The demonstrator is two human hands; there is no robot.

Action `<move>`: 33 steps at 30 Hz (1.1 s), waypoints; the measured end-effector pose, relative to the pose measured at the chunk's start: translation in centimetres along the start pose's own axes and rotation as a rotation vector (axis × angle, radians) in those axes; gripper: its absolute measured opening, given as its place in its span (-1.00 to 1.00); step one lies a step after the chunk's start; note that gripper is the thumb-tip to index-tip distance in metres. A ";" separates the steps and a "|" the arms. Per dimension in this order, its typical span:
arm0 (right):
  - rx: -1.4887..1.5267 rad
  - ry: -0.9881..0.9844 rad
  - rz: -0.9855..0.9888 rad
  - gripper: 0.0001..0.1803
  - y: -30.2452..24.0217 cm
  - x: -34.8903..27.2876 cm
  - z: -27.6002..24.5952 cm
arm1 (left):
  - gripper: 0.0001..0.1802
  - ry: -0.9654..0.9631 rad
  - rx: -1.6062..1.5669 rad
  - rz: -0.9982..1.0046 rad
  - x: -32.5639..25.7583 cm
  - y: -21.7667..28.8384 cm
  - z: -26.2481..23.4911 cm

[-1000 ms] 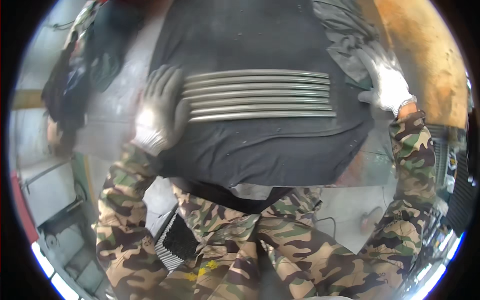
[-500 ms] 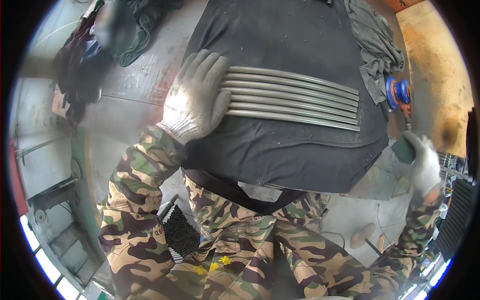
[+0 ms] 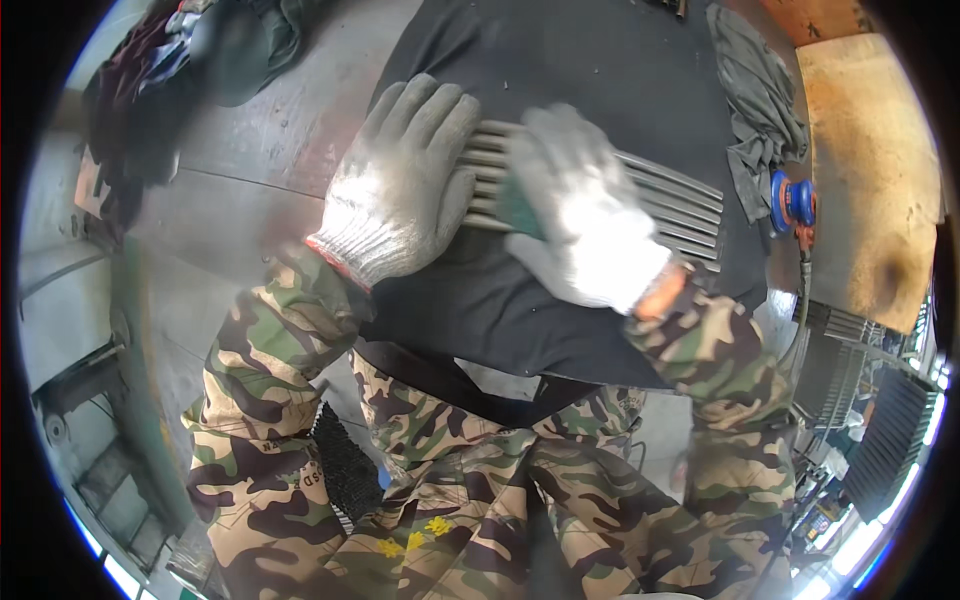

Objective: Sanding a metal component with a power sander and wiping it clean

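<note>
Several slim metal rods (image 3: 682,205) lie side by side on a black cloth (image 3: 480,290). My left hand (image 3: 405,180), in a pale knitted glove, holds their left ends in place, fingers laid across them and thumb along the side. My right hand (image 3: 580,210), gloved too and a little blurred, is over the middle of the rods. Under its fingers it holds a green scouring pad (image 3: 517,208) against the rods. Most of the pad is hidden by the hand, and the rods' left ends are covered by my left hand.
Beyond the rods' right ends sits a blue and orange sander (image 3: 793,202), near a crumpled grey cloth (image 3: 755,90). A wooden board (image 3: 865,170) stands at far right. Dark clothing (image 3: 150,110) lies at upper left. A dark bristly piece (image 3: 350,460) is low beside my left arm.
My right hand has come in from the far right with the green pad and is now on the rods. The left hand has stayed on the rod ends.
</note>
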State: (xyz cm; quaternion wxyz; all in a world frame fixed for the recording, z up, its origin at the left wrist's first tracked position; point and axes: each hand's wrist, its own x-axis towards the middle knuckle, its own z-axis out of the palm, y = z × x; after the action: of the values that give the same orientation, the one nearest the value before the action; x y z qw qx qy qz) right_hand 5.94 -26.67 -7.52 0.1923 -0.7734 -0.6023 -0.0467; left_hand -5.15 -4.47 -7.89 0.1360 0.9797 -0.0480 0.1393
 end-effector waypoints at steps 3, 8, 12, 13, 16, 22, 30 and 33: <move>0.040 -0.005 -0.005 0.04 -0.7 2.7 1.2 | -0.28 0.022 -0.022 0.004 -0.2 -1.1 0.6; -0.095 -0.177 0.095 0.02 2.0 -1.4 -3.0 | -0.31 0.012 -0.019 0.009 0.3 -0.2 0.1; -0.169 -0.114 0.134 0.14 5.1 -7.5 -5.1 | -0.32 0.018 -0.005 -0.003 -0.5 0.0 -0.2; -0.203 -0.110 0.160 0.12 5.1 -7.9 -5.6 | -0.32 0.023 0.008 -0.003 -0.2 0.0 0.0; -0.141 0.031 0.089 -0.12 3.6 -4.0 -3.7 | -0.31 0.012 0.052 0.019 0.7 0.4 -0.2; 0.034 -0.036 0.099 -0.23 0.5 2.5 3.3 | -0.31 -0.080 0.110 0.034 -0.4 -1.3 1.5; -0.119 0.182 0.152 -0.34 8.8 -9.3 -1.1 | -0.28 -0.167 0.087 -0.019 -1.8 -1.5 1.3; -0.206 0.031 0.298 -0.28 11.5 -14.3 -4.2 | -0.33 -0.134 0.086 -0.017 -1.8 -1.5 1.6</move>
State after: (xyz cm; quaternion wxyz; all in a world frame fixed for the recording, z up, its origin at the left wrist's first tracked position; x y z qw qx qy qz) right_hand 13.70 -43.56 -10.83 0.1263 -0.8687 -0.4702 -0.0911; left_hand -6.19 -3.38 -10.29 0.0915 0.9921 -0.0426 0.0743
